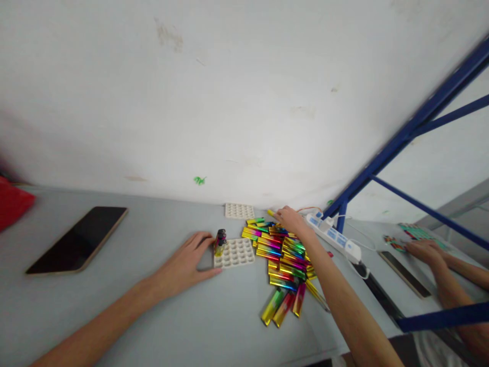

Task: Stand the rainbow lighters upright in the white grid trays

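My left hand (187, 265) rests at the left edge of a white tray with rows of holes (239, 253), its thumb and fingers apart. Beside its fingertips, a few small dark-capped yellow tubes (220, 243) stand upright in the tray's left column. My right hand (292, 220) is at the back of a pile of shiny multicoloured cylinders (282, 255), its fingers closed on a yellow cylinder (272, 213). The palm and some fingers of that hand are hidden from view. Behind the first tray lies a second white tray (239, 210).
A dark tablet (78, 239) lies at the left, near a red item (13, 204). Right of the pile are a white power strip (334, 237) with cables and a blue metal frame (382, 148). Beyond it, another person's hands (428, 251) are near a dark phone (405, 273).
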### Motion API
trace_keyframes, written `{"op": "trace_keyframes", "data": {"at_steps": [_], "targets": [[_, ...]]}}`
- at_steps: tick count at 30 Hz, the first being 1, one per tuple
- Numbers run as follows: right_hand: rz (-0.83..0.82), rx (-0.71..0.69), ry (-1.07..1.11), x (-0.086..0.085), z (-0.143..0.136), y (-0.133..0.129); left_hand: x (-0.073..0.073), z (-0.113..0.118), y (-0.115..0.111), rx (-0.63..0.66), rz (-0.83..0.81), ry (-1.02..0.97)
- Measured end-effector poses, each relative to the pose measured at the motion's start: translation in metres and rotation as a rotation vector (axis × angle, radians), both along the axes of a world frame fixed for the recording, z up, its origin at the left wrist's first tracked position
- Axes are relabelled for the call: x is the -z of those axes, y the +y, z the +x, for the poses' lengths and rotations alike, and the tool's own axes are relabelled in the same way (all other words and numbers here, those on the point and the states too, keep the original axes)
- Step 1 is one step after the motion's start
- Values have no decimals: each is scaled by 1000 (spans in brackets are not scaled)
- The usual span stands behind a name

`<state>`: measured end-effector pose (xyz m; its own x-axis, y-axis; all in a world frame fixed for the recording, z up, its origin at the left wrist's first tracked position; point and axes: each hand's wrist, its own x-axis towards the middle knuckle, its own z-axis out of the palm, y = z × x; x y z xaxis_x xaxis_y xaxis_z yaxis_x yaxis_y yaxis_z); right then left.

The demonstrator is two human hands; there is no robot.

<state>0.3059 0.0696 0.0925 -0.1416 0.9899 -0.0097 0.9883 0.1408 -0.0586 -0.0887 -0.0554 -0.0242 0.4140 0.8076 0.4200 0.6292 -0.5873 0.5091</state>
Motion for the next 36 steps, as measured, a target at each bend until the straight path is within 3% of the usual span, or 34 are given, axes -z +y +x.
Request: {"op": "trace_keyframes", "data": {"at_steps": [4,8,11,15,20,26,29,36], "targets": [[132,18,213,-8,-3,-15,0,0,0,2,11,2],[230,-116,820,-7,-31,-36,-1,-1,-1,-2,0,-4],[151,-126,1095,0,-63,-54,-3,-1,-3,-4,-28,0],[-70,-166,1332,12,-92,-79,-7,0,-5,-8,-42,13],[-182,-210,1377,22,-102,-96,-9,-3,-3,-8,-57,22],[32,-87,1190,42,-117,-100,-10,-5,1,-15,-83,2],[54,-59,1134,51,-121,-103,-12,-5,0,-18,-97,7],[88,-70,1089,53,-123,-105,-12,-6,1,-18,-105,1]]}}
